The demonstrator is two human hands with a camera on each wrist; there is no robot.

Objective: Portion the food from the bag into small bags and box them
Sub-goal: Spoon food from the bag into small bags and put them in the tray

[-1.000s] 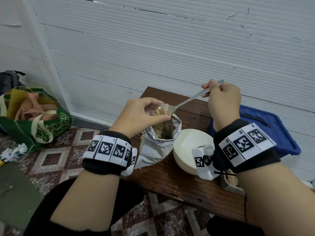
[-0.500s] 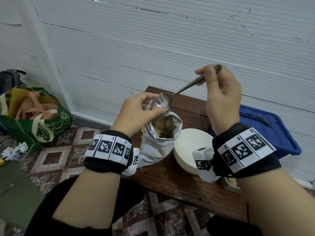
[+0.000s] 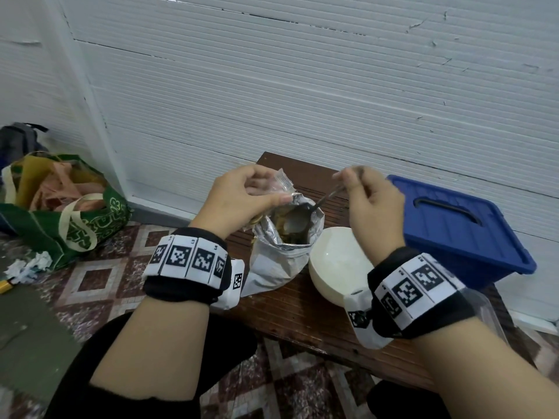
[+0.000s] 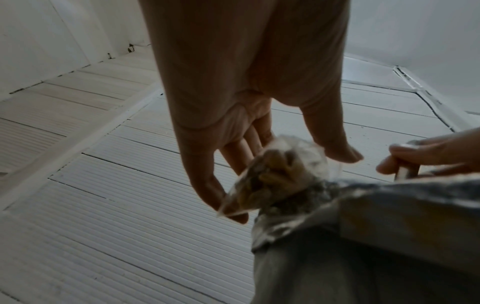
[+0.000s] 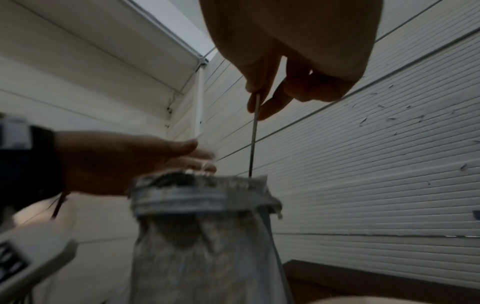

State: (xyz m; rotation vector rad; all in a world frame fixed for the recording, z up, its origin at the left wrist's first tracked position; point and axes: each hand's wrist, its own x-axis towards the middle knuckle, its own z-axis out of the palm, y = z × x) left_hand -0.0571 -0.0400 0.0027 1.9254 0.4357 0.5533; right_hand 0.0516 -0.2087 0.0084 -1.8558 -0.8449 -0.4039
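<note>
A silver foil food bag (image 3: 281, 252) stands open on the wooden bench (image 3: 290, 313), its rim rolled down. My left hand (image 3: 242, 198) pinches a small clear bag (image 4: 275, 174) with some yellowish food in it, just above the foil bag's left rim. My right hand (image 3: 369, 201) grips the handle of a metal spoon (image 3: 305, 216) whose bowl is down inside the foil bag. From the right wrist, the spoon handle (image 5: 253, 139) drops straight into the foil bag (image 5: 205, 226).
A white bowl (image 3: 335, 261) sits right of the foil bag. A blue lidded box (image 3: 453, 225) stands at the far right by the wall. A clear container (image 3: 484, 309) shows under my right wrist. A green tote bag (image 3: 63, 213) lies on the tiled floor.
My right hand has come down from above the small bag, and the spoon's bowl now dips inside the foil bag. My left hand keeps the small bag at the rim.
</note>
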